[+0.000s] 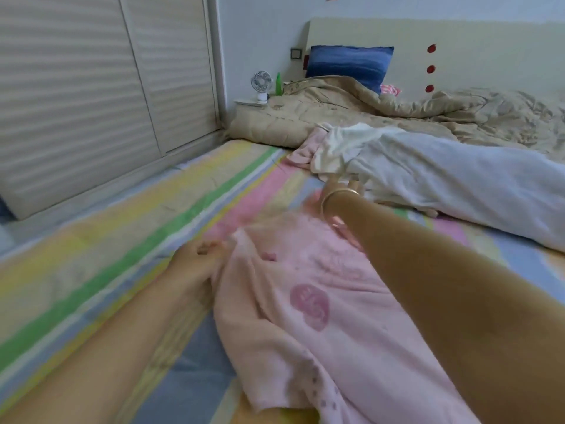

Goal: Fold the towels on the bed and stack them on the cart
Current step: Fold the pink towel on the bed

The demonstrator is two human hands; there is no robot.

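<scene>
A pink towel [321, 316] lies spread on the striped sheet [107, 270]. The left hand [195, 264] grips its left edge. The right hand [336, 186], blurred, reaches to the towel's far end, just beside a heap of white towels [443, 172]. A beige quilt [351, 108] lies beyond.

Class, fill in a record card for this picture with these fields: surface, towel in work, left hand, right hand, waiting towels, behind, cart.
surface: striped bed sheet
towel in work: pink towel, lying unfolded, round dark-pink mark
left hand: grips the pink towel's left edge
right hand: stretched toward its far end, blurred; grip unclear
waiting towels: white towel and cream towel heaped beyond
behind: beige quilt, blue pillow
cart: not in view
</scene>
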